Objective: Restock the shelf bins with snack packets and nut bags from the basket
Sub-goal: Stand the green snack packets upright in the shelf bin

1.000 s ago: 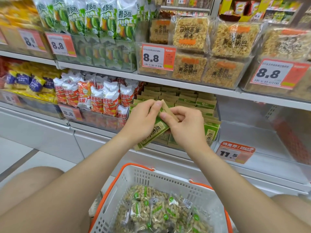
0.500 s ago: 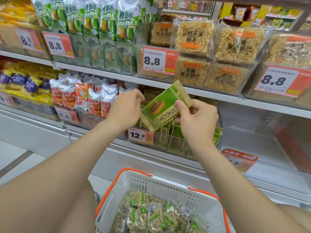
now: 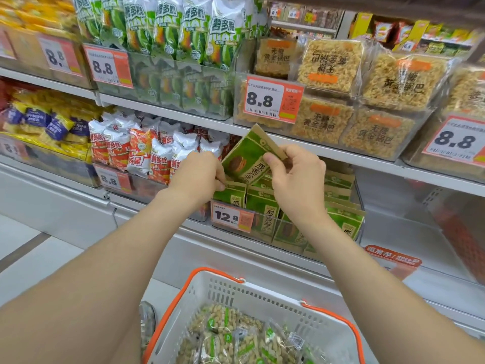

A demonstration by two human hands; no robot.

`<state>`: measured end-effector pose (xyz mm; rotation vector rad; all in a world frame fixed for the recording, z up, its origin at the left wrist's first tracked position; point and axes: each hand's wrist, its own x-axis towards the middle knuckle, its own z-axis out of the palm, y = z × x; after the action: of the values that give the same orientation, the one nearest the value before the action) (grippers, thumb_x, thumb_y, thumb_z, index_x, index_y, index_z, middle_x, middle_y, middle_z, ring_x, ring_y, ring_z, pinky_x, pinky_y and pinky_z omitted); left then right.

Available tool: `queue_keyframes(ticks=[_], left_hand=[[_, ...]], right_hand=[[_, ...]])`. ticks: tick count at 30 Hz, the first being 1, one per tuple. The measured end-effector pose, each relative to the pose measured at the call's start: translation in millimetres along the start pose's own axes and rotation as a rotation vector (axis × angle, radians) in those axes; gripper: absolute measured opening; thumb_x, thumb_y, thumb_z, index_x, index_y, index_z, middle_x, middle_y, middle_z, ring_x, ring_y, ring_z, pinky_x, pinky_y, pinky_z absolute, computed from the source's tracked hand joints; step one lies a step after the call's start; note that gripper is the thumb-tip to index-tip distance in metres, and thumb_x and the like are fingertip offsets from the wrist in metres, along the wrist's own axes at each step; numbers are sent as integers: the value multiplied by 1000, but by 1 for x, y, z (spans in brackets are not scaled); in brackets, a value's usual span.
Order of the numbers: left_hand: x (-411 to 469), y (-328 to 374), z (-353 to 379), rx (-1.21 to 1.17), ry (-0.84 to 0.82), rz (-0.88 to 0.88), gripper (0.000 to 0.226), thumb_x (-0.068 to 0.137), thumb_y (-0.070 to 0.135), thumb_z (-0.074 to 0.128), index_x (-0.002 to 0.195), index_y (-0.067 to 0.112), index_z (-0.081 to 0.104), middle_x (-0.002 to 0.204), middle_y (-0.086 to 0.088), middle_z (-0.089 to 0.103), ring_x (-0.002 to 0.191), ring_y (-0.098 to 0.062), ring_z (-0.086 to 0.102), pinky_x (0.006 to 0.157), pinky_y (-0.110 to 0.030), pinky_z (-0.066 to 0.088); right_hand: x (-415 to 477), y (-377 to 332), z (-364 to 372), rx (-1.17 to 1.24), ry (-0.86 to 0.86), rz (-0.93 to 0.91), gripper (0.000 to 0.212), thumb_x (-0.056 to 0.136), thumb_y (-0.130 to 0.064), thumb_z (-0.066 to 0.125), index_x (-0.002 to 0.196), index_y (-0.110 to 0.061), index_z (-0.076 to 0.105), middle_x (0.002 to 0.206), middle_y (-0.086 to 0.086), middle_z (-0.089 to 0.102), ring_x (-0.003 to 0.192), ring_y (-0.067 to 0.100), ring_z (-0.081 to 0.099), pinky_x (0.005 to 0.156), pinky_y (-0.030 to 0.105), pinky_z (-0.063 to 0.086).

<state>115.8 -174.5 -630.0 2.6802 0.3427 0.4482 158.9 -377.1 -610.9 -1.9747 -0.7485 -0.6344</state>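
Right now the green-and-tan paper snack packet point(image 3: 246, 158) hangs tilted in the air. It is pinched by its upper corner between the thumb and curled fingers of the right hand point(image 3: 296, 179), just above the clear plastic shelf bin point(image 3: 288, 232) of matching packets under both hands. The left hand point(image 3: 196, 174) has its fingers curled at the packet's lower left edge; whether it grips that edge or the top of a standing packet beneath, I cannot tell.

The likeliest slip, to my eye, is a jam. The rows below the hands look tightly packed, so a packet pushed in at this slant could crumple, or tip a neighbour over the bin's front wall behind the orange price tag point(image 3: 232, 217). A thin corner pinch may also let it swivel or drop toward the white plastic basket with orange handles point(image 3: 265, 292) below the wrists, onto the clear bags of nuts point(image 3: 236, 334). Left of the left hand, red-and-white snack bags point(image 3: 147, 158) crowd close enough for a careless forearm to disturb.
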Motion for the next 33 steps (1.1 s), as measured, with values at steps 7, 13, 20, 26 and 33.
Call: queue_keyframes(ticks=[7,13,20,26,33], left_hand=[[5,7,-7,30,82,8,12,81,19,88,89,27,83,90,-1,72,84,-27,66,71,-33,48],[2,4,-10,40,106,35,13,79,20,89,86,28,81,92,-3,70,83,-31,67,70,-37,53],[2,0,-9,-8,89,57,16,78,14,89,85,26,80,89,-2,71,80,-28,68,74,-40,57],[5,-4,-11,-134,26,-8,16,72,18,95,78,24,82,86,-3,70,80,-23,67,74,-34,53],[7,-9,-8,-116,-1,17,30,75,14,93,68,31,70,85,-4,70,78,-25,69,76,-39,57]], right_hand=[[47,-9,16,-369,-342,-137,24,102,-23,64,78,-24,65,77,-1,59,79,28,48,72,38,42],[60,-19,49,-513,-582,-152,11,93,-18,73,83,-18,74,75,6,65,81,28,54,73,43,55],[68,-27,61,-628,-756,-56,17,80,-5,67,68,-15,59,73,7,59,73,29,55,62,40,52],[71,-25,63,-576,-852,-23,13,95,-32,73,89,-23,65,86,-4,59,88,26,59,75,39,47],[69,-22,71,-684,-821,96,19,93,-29,74,107,-19,66,98,-2,60,104,26,50,109,58,32]])
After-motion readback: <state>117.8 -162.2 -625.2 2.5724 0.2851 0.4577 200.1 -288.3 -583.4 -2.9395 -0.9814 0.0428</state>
